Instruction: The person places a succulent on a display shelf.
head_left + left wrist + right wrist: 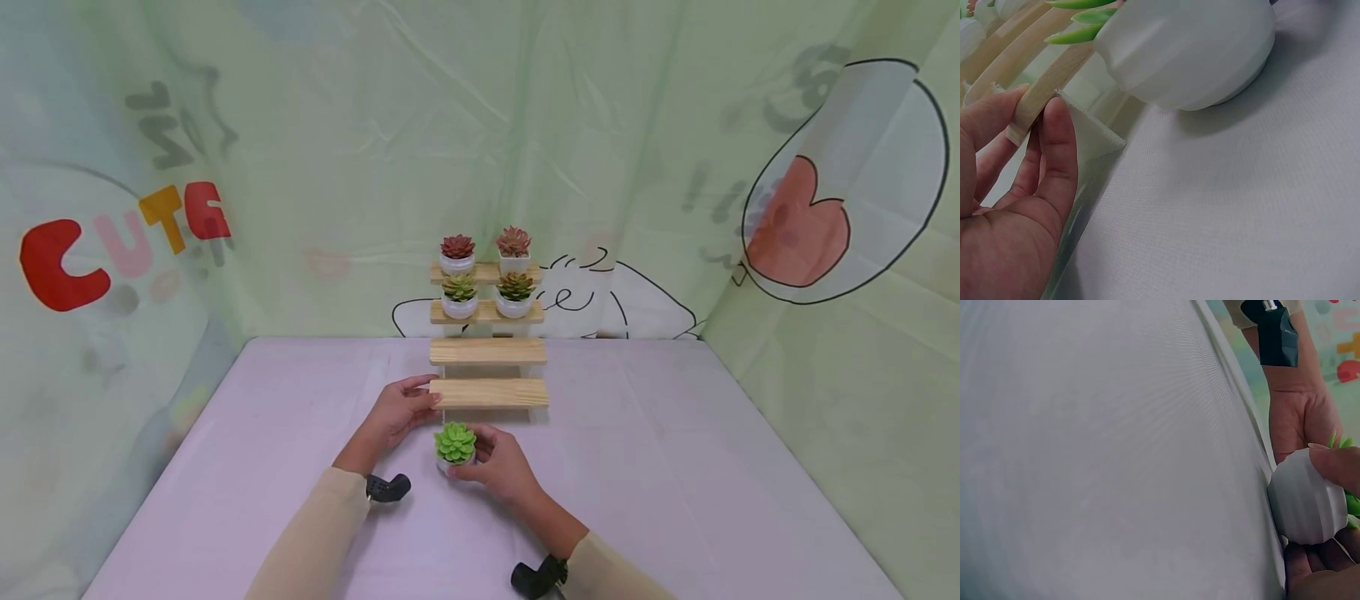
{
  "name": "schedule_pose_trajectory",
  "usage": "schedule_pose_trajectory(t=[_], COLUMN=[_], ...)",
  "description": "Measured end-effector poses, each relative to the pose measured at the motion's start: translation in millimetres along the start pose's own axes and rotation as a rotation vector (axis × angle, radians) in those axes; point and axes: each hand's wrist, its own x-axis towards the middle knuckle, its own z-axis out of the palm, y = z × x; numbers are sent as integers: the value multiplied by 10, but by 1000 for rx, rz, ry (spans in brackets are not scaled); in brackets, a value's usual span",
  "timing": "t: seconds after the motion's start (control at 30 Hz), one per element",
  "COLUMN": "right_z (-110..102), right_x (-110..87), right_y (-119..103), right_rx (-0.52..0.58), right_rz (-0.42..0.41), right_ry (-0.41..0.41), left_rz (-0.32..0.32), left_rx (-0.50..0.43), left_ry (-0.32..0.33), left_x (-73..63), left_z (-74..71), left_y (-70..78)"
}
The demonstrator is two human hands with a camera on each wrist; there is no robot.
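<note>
My left hand [402, 410] pinches the left end of the lowest wooden shelf board [491, 393], thumb on top and fingers beneath, as the left wrist view shows up close. In front of the stand, my right hand [504, 462] grips a small potted succulent [455, 444] with bright green leaves, thumb and fingers on opposite sides of its white ribbed pot [1307, 497]. The same white pot [1191, 53] looms large in the left wrist view, with a shadow on the cloth under it.
Two reddish succulents [457, 254] in white pots stand on the top board [486, 273]. Two darker green ones [515, 295] are on the board below. The second-lowest board [487, 352] holds nothing. A pale cloth [645, 467] covers the table; a printed curtain [360, 167] hangs behind.
</note>
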Motion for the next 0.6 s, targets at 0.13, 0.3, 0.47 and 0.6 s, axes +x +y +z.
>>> schedule_pose_trajectory(t=[0.13, 0.3, 0.47, 0.6], right_z=[4, 7, 1, -10], right_x=[-2, -4, 0, -10], right_y=[0, 5, 10, 7], right_rx=[7, 17, 33, 42], right_rz=[-13, -15, 1, -5], right_ry=[-4, 2, 8, 4], left_rz=[0, 4, 6, 4], left_rx=[1, 6, 11, 6], left_ry=[3, 3, 0, -4], left_x=[7, 14, 10, -4], left_z=[-2, -5, -4, 0], left_y=[1, -3, 1, 11])
